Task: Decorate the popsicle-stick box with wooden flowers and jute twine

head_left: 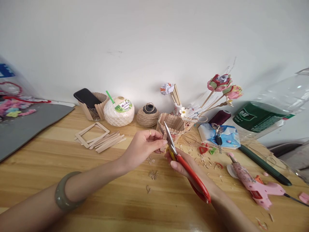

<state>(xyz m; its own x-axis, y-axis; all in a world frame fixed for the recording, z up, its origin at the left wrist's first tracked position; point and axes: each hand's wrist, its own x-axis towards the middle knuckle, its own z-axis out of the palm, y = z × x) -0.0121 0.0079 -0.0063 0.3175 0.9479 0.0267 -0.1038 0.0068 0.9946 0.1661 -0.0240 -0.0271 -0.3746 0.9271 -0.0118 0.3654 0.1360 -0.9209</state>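
My left hand [145, 143], with a ring on one finger, pinches a small light-brown piece [163, 145] that the fingers partly hide. Red-handled scissors [193, 174] are in my right hand [180, 162], their blades slightly apart and pointing up, close beside my left fingertips. The fingers seem to grip around the pivot, while the red handles slant down along the wrist. On the table below lie two small flower shapes of looped brown twine [153, 175] and a single twine loop [148, 189]. Just behind my hands stands a craft-stick basket [172, 124].
Left are loose craft sticks [108, 141], a stick frame [84, 135], a phone [86, 97] in a stick holder and a wrapped coconut [118, 116]. Behind sits a twine ball [147, 119]. Right are scraps, a pink glue gun [256, 185], paper flowers [219, 82] and a large bottle [260, 116].
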